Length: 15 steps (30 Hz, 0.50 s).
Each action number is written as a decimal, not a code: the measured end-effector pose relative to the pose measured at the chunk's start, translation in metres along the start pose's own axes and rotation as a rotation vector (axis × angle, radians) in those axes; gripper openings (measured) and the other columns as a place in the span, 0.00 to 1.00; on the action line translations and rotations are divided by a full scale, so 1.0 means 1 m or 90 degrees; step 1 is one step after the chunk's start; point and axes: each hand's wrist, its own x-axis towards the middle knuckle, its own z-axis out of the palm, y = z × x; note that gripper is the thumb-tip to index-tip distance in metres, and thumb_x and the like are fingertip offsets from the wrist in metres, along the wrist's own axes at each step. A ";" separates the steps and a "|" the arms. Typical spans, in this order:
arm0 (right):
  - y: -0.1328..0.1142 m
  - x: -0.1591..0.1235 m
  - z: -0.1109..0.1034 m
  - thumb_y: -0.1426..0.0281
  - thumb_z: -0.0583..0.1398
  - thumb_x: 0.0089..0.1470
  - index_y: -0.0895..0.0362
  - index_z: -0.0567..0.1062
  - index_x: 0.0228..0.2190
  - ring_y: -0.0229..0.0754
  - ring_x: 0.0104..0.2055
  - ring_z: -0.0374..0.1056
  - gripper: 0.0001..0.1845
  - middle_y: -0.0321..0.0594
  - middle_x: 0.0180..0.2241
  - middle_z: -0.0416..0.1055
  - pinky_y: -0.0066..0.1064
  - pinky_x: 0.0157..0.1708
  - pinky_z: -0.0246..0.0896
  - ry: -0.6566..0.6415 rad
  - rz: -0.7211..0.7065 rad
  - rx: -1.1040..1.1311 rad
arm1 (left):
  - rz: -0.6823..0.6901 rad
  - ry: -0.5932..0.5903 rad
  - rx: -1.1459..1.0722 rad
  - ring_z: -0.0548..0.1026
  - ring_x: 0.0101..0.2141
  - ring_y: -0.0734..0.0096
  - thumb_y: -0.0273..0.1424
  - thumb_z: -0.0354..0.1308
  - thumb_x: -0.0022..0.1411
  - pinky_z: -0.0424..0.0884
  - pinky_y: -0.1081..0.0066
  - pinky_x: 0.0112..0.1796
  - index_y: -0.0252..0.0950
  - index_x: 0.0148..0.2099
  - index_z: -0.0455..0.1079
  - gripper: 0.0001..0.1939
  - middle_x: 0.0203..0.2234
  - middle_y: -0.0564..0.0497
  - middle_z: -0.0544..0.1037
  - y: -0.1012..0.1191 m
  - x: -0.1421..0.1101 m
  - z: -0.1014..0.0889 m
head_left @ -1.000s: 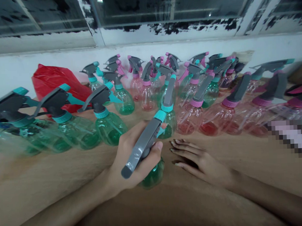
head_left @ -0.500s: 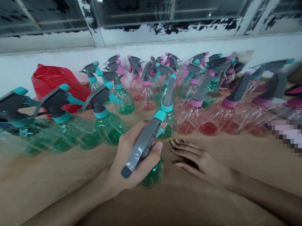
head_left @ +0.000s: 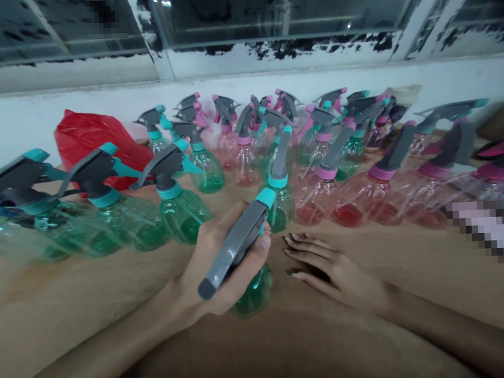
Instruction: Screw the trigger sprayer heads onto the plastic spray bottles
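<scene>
Green spray bottle [head_left: 254, 293] sits inside the left hand [head_left: 204, 259], whose fingers and thumb wrap closely around its neck. Its grey spray head [head_left: 240, 239] rises out of that grip, the teal tip pointing forward and away from the wrist. The body is see-through green, showing below the thumb; whether it holds liquid cannot be told. The right hand [head_left: 338, 270] is unladen, resting palm down just beside the bottle, fingers loosely stretched toward it, on the wooden tabletop [head_left: 114, 284].

Just ahead of the left fingertips stands another green bottle [head_left: 282, 207] with a teal collar. Left of that hand runs a row of green bottles [head_left: 185, 214], darker green toward their bases, with thin tubes inside. Ahead of the right hand are pink bottles [head_left: 313, 200] with pink collars, redder at the bottom. Farther beyond both hands, green and pink ones mix in a cluster. A red plastic bag [head_left: 97, 143] lies beyond the left-hand row. Well right of the right hand, a pixelated item [head_left: 489, 226] hides any writing.
</scene>
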 end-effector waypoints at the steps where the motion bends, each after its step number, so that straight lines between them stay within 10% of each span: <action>1: 0.000 0.000 0.000 0.62 0.52 0.61 0.55 0.66 0.54 0.44 0.62 0.53 0.21 0.41 0.58 0.63 0.46 0.60 0.52 0.000 0.001 0.001 | 0.001 0.005 -0.008 0.72 0.26 0.72 0.28 0.50 0.59 0.71 0.71 0.29 0.40 0.35 0.65 0.03 0.26 0.56 0.72 0.000 0.000 0.000; 15: 0.000 0.000 0.000 0.63 0.53 0.61 0.55 0.65 0.55 0.44 0.62 0.53 0.22 0.41 0.57 0.63 0.45 0.60 0.53 0.011 0.004 0.008 | -0.026 0.033 0.055 0.74 0.26 0.68 0.32 0.52 0.58 0.76 0.65 0.34 0.40 0.37 0.70 0.07 0.25 0.52 0.74 -0.003 -0.006 0.004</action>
